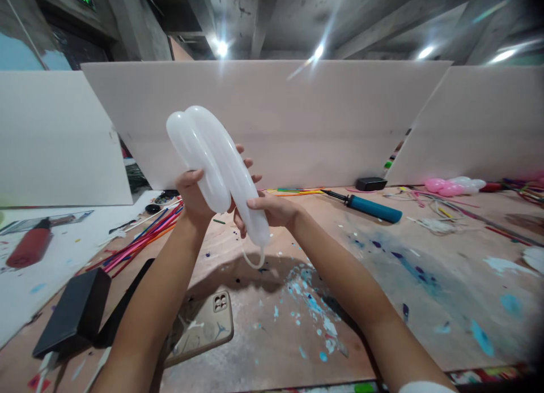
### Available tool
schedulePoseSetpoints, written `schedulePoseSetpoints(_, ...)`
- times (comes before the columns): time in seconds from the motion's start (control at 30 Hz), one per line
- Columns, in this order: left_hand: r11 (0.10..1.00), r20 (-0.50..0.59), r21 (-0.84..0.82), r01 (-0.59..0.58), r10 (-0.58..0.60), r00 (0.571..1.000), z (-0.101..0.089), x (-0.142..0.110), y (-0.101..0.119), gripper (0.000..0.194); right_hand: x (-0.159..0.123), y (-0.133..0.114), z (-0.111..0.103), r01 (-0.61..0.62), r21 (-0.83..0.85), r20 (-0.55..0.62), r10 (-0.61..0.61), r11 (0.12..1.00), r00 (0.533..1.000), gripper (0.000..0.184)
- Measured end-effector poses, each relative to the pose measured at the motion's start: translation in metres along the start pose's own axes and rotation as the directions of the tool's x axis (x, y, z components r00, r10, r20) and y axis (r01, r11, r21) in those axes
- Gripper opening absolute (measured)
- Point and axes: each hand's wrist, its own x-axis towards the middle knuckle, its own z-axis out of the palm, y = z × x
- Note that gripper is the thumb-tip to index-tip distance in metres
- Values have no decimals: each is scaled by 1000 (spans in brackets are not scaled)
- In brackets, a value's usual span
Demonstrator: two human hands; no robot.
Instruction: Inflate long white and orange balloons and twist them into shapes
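A long white balloon (225, 149), folded into lengths lying side by side, is held up over the table between both hands. My left hand (195, 195) is wrapped around its left side, thumb on the front. Lower down, my right hand (272, 208) grips the balloon near its bottom end, with the thumb in front and some fingers behind. A thin uninflated tail hangs in a curve from that end. On the table below lies a phone in a patterned beige case (204, 325).
A blue hand pump (374, 208) lies right of centre, near a black box (370, 183). Uninflated balloons (144, 234) and a black power brick (74, 311) are at left. Pink balloons (444, 186) lie far right. White panels (297, 121) stand along the back.
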Motion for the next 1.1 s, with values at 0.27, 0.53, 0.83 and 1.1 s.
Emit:
schedulePoseSetpoints(0.27,980,73,-172,97,-85,994,-3,4,0,77,1,2,0,-44,-25,-184,38,999,982,26)
schedulePoseSetpoints(0.53,993,199,-70,96,-80,977,16,-1,14,90,11,28,-11,-5,84,277,-19,996,961,41)
schedulePoseSetpoints(0.83,910,239,-384,156,-65,969,7,1,9,66,13,17,13,8,22,8,-8,1000,1000,20)
schedulePoseSetpoints(1.1,850,-17,-525,40,-57,998,22,4,8,45,1,-10,20,-107,-431,-492,-134,896,861,12)
